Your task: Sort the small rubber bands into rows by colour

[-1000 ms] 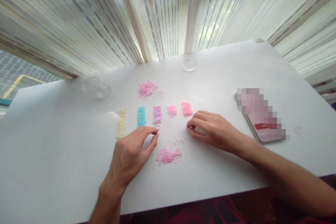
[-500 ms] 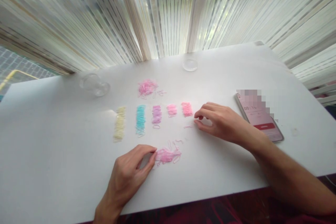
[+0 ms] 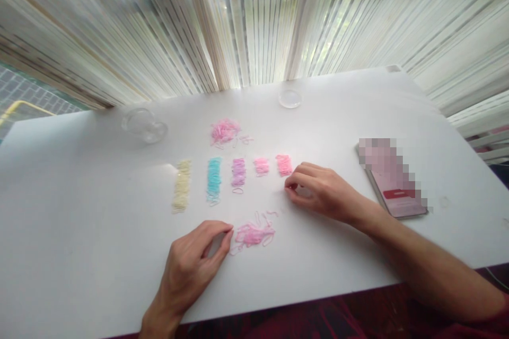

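Observation:
Several rubber-band rows lie side by side: a yellow row (image 3: 182,186), a turquoise row (image 3: 213,180), a purple row (image 3: 238,172), a light pink row (image 3: 261,166) and a darker pink row (image 3: 284,165). My right hand (image 3: 318,190) is pinched just below the darker pink row; what its fingertips hold, if anything, is too small to name. Thumb and index finger of my left hand (image 3: 194,259) are pressed together at the left edge of a loose pink-purple pile (image 3: 254,234); nothing can be made out between them. Behind the rows sits another pink pile (image 3: 225,131).
A phone (image 3: 405,206) lies on the white table (image 3: 99,233) beyond my right forearm. Clear round containers (image 3: 139,122) stand at the back left, and a clear round lid or dish (image 3: 290,98) is at the back. String curtains hang along the far edge.
My right hand has moved slightly left and down to where a small pink band lay, its fingertips now closed together. My left hand has drawn slightly left from the near pile.

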`<state>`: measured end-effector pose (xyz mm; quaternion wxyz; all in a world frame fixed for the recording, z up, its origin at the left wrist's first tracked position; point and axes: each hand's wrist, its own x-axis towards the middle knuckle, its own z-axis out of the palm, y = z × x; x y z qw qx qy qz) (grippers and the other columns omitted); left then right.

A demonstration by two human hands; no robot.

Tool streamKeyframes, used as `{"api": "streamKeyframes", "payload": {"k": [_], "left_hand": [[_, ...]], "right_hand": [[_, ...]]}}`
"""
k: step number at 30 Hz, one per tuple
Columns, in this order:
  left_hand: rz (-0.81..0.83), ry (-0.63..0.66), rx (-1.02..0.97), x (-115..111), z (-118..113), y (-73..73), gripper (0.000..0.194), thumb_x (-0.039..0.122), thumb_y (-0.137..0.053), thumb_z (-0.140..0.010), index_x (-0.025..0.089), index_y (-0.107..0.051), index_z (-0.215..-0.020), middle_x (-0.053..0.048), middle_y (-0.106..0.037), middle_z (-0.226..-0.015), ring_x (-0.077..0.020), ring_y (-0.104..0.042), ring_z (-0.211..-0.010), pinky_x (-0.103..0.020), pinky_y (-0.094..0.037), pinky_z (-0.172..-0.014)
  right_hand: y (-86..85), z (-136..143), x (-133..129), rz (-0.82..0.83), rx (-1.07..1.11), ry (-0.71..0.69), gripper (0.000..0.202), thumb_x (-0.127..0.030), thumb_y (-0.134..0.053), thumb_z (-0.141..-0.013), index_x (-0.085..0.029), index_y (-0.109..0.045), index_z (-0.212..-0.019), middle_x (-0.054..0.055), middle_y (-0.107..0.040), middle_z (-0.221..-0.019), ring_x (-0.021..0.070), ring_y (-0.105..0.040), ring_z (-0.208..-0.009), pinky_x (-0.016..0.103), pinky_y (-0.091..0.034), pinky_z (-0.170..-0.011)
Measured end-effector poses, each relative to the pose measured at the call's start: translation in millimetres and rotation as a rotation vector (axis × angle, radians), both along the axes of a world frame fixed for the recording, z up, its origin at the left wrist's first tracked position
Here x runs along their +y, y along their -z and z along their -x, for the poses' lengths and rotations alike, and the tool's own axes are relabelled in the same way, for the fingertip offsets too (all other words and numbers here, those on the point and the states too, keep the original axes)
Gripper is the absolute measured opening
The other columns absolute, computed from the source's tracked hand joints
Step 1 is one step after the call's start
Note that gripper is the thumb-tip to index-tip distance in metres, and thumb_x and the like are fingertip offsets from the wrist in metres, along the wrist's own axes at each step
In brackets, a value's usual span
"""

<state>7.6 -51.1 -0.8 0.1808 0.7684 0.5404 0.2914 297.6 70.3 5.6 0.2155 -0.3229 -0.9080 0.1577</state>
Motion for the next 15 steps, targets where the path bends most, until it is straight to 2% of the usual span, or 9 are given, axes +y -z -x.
{"api": "streamKeyframes", "payload": {"k": [4, 9, 15], "left_hand": [[-0.026, -0.060, 0.002, 4, -14, -5.1, 0.010, 0.017, -0.062, -0.095, 0.021, -0.067, -0.103, -0.002, -0.075, -0.092, -0.0123, -0.069, -0.075, -0.022, -0.057, -0.072], [-0.095, -0.067, -0.005, 32, -46, -17.1, 0.020, 0.024, -0.063, -0.095, 0.019, -0.067, -0.114, -0.006, -0.077, -0.105, -0.0139, -0.071, -0.074, -0.025, -0.059, -0.071], [-0.121, -0.017, 0.065, 59, -65, -20.4, 0.014, 0.023, -0.060, -0.097, 0.020, -0.072, -0.104, -0.003, -0.079, -0.096, -0.0151, -0.073, -0.078, -0.026, -0.058, -0.072]], "right_hand": [[-2.0, 8, -5, -0.139, 0.104, 0.024, 0.015, -0.012, -0.053, -0.094, -0.018, -0.065, -0.087, 0.005, -0.068, -0.080, 0.0173, -0.058, -0.074, 0.029, -0.047, -0.066], [-5.1, 14, -9, -0.161, 0.144, -0.005, 0.013, -0.011, -0.056, -0.093, -0.020, -0.065, -0.089, 0.004, -0.067, -0.079, 0.0169, -0.058, -0.072, 0.029, -0.049, -0.067], [-5.1, 14, -10, -0.192, 0.136, -0.005, 0.015, -0.011, -0.054, -0.094, -0.019, -0.064, -0.087, 0.004, -0.067, -0.076, 0.0163, -0.058, -0.071, 0.028, -0.048, -0.066]]}}
